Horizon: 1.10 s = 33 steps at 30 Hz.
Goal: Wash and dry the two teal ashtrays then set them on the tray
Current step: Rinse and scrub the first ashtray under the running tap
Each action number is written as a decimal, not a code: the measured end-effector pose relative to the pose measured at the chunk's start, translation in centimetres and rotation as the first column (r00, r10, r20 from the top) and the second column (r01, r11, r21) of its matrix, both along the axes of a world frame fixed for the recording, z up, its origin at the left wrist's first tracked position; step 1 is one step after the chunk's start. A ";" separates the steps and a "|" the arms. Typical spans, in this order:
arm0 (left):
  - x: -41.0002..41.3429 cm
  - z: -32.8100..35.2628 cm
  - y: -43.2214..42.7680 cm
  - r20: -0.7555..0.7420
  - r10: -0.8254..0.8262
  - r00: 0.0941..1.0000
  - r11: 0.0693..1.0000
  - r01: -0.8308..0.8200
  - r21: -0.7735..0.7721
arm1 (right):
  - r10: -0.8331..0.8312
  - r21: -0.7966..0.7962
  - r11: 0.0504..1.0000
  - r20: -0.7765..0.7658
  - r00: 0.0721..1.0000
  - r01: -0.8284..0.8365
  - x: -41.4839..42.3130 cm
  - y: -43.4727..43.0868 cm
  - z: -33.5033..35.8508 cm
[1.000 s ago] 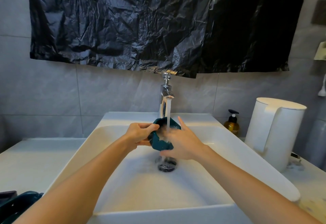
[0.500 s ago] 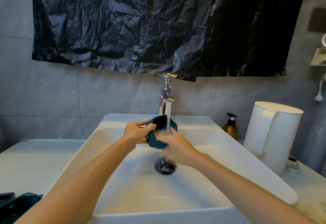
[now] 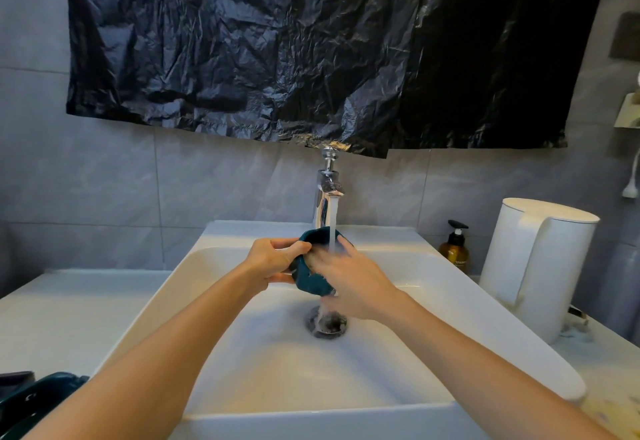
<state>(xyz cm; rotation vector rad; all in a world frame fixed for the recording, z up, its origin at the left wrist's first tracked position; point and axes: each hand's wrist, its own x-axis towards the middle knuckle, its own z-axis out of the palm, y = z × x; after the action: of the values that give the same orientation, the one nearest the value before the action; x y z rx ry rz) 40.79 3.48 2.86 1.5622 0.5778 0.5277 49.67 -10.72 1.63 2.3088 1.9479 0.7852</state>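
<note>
grips teal ashtray (image 3: 310,281) in left hand (image 3: 273,260), thumb and fingers clamped on its rim, tilted under the tap (image 3: 326,197) stream above the sink (image 3: 277,370) drain (image 3: 325,326). presses right hand (image 3: 350,288) into its bowl, fingers fairly straight, blurred. shows second teal ashtray (image 3: 34,401) low, well left of the left fingers. reads "sham", rest unclear, on amber pump bottle (image 3: 455,252) right of the right fingers, beside white kettle (image 3: 540,266).

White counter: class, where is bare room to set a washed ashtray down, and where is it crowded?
Bare: the white counter left of the white basin, from the grey tiled wall to the dark teal object at the near corner. Crowded: right side, with the tall white jug and amber pump bottle.
</note>
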 end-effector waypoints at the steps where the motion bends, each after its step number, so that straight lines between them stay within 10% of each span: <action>1: 0.1 0.0 0.0 0.008 0.004 1.000 1.000 -0.004 -0.007 | -0.015 0.004 1.000 0.011 1.000 0.015 0.0 -0.1 0.1; 15: 0.1 -0.2 -0.4 0.003 -0.018 1.000 1.000 0.018 0.019 | 0.040 0.003 0.999 0.046 0.998 -0.040 0.4 0.5 -0.2; 22: 0.3 0.0 -0.5 0.054 0.063 0.997 0.998 -0.064 0.009 | -0.187 -0.033 0.979 0.277 0.943 0.204 0.1 -0.2 0.2; 27: 0.2 0.3 0.4 0.121 0.143 0.982 0.989 -0.146 0.011 | -0.130 0.042 0.990 -0.049 0.990 0.132 -1.1 -0.1 0.3; 30: 0.0 0.4 0.5 0.140 0.137 0.981 0.988 -0.146 0.058 | -0.012 0.120 0.989 -0.510 0.860 0.085 -1.5 0.1 -0.4; 33: 0.0 0.4 0.5 0.124 0.150 0.981 0.982 -0.163 0.097 | 0.064 0.211 0.975 -0.572 0.818 0.071 -0.3 -0.3 -0.4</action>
<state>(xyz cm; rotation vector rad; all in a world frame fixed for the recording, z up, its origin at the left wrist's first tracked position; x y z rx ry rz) 40.83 3.96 3.25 1.5829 0.5944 0.7752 49.41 -11.00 1.24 2.9592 2.1461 0.3227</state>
